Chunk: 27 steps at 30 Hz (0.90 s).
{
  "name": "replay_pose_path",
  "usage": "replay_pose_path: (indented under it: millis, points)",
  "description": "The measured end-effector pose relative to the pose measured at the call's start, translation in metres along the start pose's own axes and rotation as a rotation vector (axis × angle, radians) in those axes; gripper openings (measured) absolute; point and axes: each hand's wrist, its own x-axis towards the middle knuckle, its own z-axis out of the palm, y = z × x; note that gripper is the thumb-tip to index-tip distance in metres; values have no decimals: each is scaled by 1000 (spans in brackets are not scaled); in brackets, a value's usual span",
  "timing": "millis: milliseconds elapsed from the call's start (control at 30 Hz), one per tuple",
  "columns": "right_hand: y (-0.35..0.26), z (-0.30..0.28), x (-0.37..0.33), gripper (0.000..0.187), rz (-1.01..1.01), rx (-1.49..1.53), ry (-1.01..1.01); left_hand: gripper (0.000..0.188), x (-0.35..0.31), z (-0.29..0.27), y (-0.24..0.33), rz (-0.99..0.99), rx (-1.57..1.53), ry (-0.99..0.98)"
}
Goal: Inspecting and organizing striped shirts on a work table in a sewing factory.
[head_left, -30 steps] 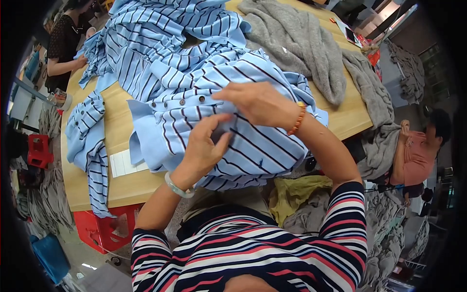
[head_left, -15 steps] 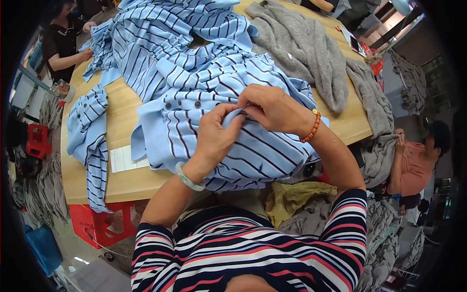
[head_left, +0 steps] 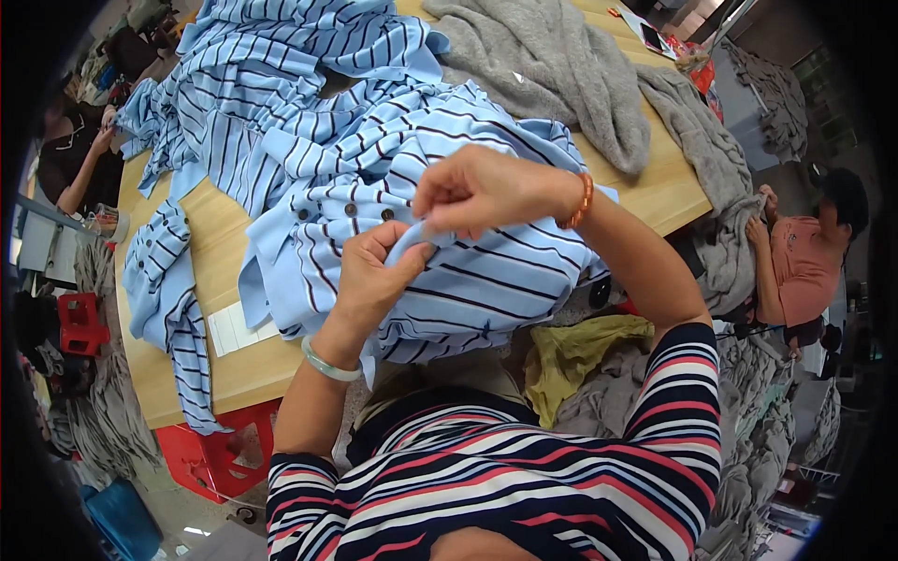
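1. Your left hand [head_left: 369, 276] has its grip closed on the striped garment [head_left: 468, 304], with a fold of the light-blue cloth pinched between thumb and fingers.
2. Your right hand [head_left: 482, 192] is just above and beside that fold, its fingers curled and their tips close to the cloth; you cannot tell from this view whether its grip holds any fabric.
3. The striped garment lies bunched on the table [head_left: 220, 252] in front of you, its near part at the edge by your waist. Dark buttons [head_left: 352, 210] run along a band to the left of your hands.
4. You wear a pale bangle [head_left: 329, 363] on your left wrist and an orange beaded bracelet [head_left: 582, 201] on your right.
5. To your left, a smaller striped piece [head_left: 173, 271] with buttons hangs partly over the table edge, and a white paper [head_left: 238, 329] lies between it and the garment.
6. Beyond your hands, more striped cloth [head_left: 253, 93] is heaped, with grey knit fabric [head_left: 543, 56] to its right.
7. Below the table, you have a red stool [head_left: 210, 458] on the left and a yellow cloth [head_left: 575, 360] on the right.
8. One co-worker [head_left: 75, 168] handles striped cloth at your far left; another [head_left: 800, 266] sits at your right, hands at grey fabric.
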Motion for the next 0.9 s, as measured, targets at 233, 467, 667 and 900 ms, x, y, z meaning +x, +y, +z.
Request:
replay_pose_path:
  millis: [233,467,667,900]
  points:
    - [3,31,-16,9,-528,-407,278,10,-12,13,-3,199,160,123]
    - [0,48,-43,13,-459,-944,257,18,-26,26,-5,434,531,219]
    - [5,55,-37,15,-621,-900,443,21,-27,28,-6,574,643,277]
    - [4,76,-43,24,-531,-707,698,20,-28,37,-4,595,469,287]
